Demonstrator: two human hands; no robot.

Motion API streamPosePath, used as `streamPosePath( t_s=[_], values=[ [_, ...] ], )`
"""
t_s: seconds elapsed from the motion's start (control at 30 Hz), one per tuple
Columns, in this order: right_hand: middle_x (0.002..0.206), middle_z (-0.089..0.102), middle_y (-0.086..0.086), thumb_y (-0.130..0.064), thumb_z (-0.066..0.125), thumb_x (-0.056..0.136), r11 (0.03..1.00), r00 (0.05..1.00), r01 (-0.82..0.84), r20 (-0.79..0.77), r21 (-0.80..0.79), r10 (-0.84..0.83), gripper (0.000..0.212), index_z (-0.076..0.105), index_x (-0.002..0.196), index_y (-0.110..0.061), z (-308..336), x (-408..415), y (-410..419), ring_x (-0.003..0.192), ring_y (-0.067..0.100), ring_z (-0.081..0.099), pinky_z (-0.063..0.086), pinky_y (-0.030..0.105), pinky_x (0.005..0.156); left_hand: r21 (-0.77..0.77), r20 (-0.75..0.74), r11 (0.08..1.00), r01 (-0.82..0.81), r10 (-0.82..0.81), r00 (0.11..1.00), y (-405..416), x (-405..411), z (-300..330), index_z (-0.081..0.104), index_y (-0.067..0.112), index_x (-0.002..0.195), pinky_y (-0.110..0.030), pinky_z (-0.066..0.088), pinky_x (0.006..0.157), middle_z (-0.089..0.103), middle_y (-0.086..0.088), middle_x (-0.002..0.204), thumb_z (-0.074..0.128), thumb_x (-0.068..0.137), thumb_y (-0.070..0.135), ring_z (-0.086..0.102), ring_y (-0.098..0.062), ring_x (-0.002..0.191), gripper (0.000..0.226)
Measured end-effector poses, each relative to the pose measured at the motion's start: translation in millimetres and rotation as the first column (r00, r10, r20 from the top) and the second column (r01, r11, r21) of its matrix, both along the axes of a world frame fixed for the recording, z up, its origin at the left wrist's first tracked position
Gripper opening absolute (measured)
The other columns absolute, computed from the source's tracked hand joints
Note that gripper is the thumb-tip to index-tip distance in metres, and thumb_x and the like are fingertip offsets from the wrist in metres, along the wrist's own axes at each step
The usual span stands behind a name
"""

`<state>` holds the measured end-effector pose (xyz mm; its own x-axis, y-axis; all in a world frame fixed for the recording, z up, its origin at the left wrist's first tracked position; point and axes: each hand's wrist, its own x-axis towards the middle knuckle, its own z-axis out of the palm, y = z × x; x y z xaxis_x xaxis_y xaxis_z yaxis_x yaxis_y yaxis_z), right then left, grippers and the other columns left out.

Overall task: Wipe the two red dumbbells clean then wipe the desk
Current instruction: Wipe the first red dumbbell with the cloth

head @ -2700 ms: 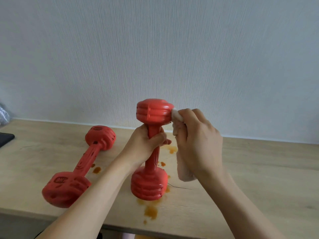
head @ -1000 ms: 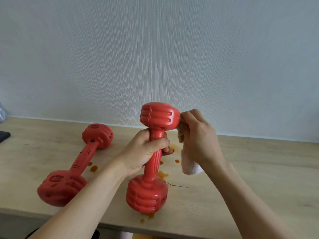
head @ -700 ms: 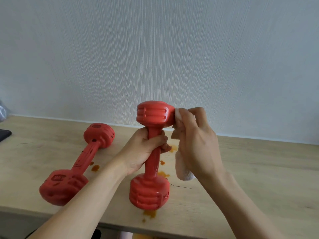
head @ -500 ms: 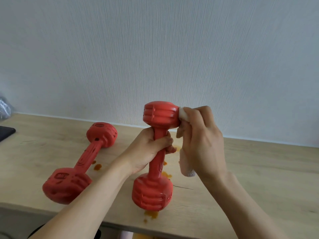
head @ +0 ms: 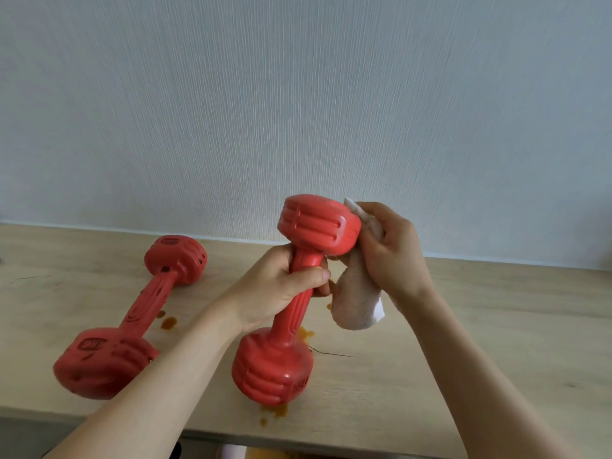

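Note:
My left hand (head: 276, 288) grips the handle of a red dumbbell (head: 318, 223), which stands nearly upright and leans slightly right above the wooden desk (head: 496, 326). My right hand (head: 392, 246) holds a white cloth (head: 356, 303) pressed against the right side of the dumbbell's upper head. The cloth's loose end hangs below the hand. A second red dumbbell (head: 142, 306) lies flat on the desk to the left. Orange-brown stains (head: 169, 323) spot the desk between the dumbbells and near the front edge (head: 275, 412).
A pale textured wall (head: 298, 94) rises right behind the desk. The desk's front edge runs along the bottom of the view. A thin dark scratch or hair (head: 331, 353) lies on the wood beside the held dumbbell.
The held dumbbell has tilted and shifted slightly while my right hand keeps rubbing the cloth around its upper head. The other dumbbell has stayed put.

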<state>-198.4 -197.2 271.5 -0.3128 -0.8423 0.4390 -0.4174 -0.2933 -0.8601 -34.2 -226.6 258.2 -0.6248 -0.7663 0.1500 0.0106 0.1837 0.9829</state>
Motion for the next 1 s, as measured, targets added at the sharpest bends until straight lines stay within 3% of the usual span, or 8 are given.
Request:
streamPosePath(
  t_s=[0.1, 0.2, 0.3, 0.47, 0.57, 0.67, 0.77, 1.0],
  values=[
    [0.084, 0.072, 0.008, -0.030, 0.059, 0.084, 0.998, 0.997, -0.053, 0.054, -0.021, 0.054, 0.023, 0.056, 0.100, -0.014, -1.4, -3.0, 3.5, 0.077, 0.023, 0.071, 0.056, 0.047, 0.072, -0.176, 0.127, 0.961, -0.212, 0.236, 0.964, -4.0, 2.0, -1.1, 0.061, 0.005, 0.087, -0.041, 0.056, 0.066, 0.070, -0.012, 0.077, 0.067, 0.084, 0.021, 0.067, -0.032, 0.078, 0.017],
    [0.081, 0.069, 0.003, -0.034, 0.059, 0.079, 0.998, 0.998, -0.058, -0.039, -0.034, 0.056, 0.023, 0.053, 0.095, -0.018, 0.4, 4.1, 5.2, 0.075, 0.015, 0.067, 0.052, 0.033, 0.066, -0.208, 0.108, 0.931, -0.300, 0.326, 0.939, -4.0, 4.6, -4.1, 0.063, 0.009, 0.078, -0.045, 0.053, 0.074, 0.070, -0.010, 0.074, 0.070, 0.076, 0.031, 0.067, -0.031, 0.078, 0.023],
    [0.080, 0.070, 0.003, -0.028, 0.061, 0.078, 0.990, 0.990, -0.136, -0.041, -0.046, 0.134, 0.022, 0.055, 0.096, -0.016, 2.7, 10.3, 6.5, 0.075, 0.018, 0.068, 0.053, 0.035, 0.065, -0.158, 0.128, 0.943, -0.294, 0.315, 0.940, -1.5, 5.2, -3.0, 0.064, 0.003, 0.074, -0.039, 0.051, 0.074, 0.068, -0.012, 0.068, 0.073, 0.077, 0.025, 0.066, -0.026, 0.073, 0.024],
    [0.078, 0.073, 0.005, -0.012, 0.064, 0.088, 0.993, 0.984, -0.121, 0.133, -0.010, 0.121, 0.016, 0.055, 0.100, -0.007, -0.2, 0.0, 7.1, 0.072, 0.023, 0.072, 0.057, 0.050, 0.071, 0.027, 0.025, 0.980, -0.196, 0.196, 0.980, -2.5, 9.4, -2.2, 0.062, 0.019, 0.052, -0.027, 0.049, 0.074, 0.060, -0.001, 0.057, 0.066, 0.072, 0.022, 0.064, -0.015, 0.070, 0.020],
    [0.078, 0.072, 0.008, 0.002, 0.057, 0.086, 0.981, 0.967, -0.172, 0.206, 0.095, 0.149, 0.033, 0.054, 0.118, -0.004, -4.7, -0.7, 2.0, 0.070, 0.029, 0.071, 0.057, 0.052, 0.073, 0.005, 0.017, 0.998, -0.060, 0.060, 0.998, 0.0, 11.7, 1.0, 0.059, 0.020, 0.052, -0.021, 0.049, 0.070, 0.058, 0.001, 0.057, 0.064, 0.069, 0.024, 0.062, -0.015, 0.071, 0.018],
    [0.084, 0.068, 0.013, 0.001, 0.048, 0.077, 0.943, 0.944, -0.320, 0.121, 0.088, 0.309, 0.046, 0.059, 0.121, -0.006, -1.1, 4.9, -0.1, 0.075, 0.025, 0.068, 0.058, 0.043, 0.075, -0.023, 0.084, 1.000, -0.010, 0.012, 0.996, -1.7, 11.4, 2.7, 0.060, 0.019, 0.057, -0.026, 0.050, 0.074, 0.060, 0.003, 0.060, 0.063, 0.074, 0.027, 0.063, -0.016, 0.076, 0.019],
    [0.087, 0.064, 0.026, 0.009, 0.042, 0.074, 0.919, 0.913, -0.392, 0.139, 0.031, 0.384, 0.045, 0.064, 0.112, -0.004, 2.6, 4.0, 3.1, 0.079, 0.028, 0.065, 0.058, 0.043, 0.074, -0.116, 0.183, 0.990, -0.081, 0.101, 0.978, -3.7, 14.7, 7.5, 0.063, 0.012, 0.072, -0.022, 0.051, 0.066, 0.065, 0.005, 0.062, 0.068, 0.082, 0.031, 0.063, -0.011, 0.069, 0.022],
    [0.087, 0.069, 0.010, -0.001, 0.054, 0.078, 0.929, 0.915, -0.370, 0.177, 0.008, 0.363, 0.036, 0.056, 0.114, -0.001, 6.9, 13.3, 7.2, 0.066, 0.026, 0.070, 0.058, 0.041, 0.063, -0.268, 0.212, 0.902, -0.339, 0.399, 0.892, -12.2, 22.0, 3.9, 0.062, 0.016, 0.074, -0.021, 0.043, 0.064, 0.067, 0.012, 0.060, 0.058, 0.089, 0.024, 0.060, -0.002, 0.064, 0.018]
  ],
)
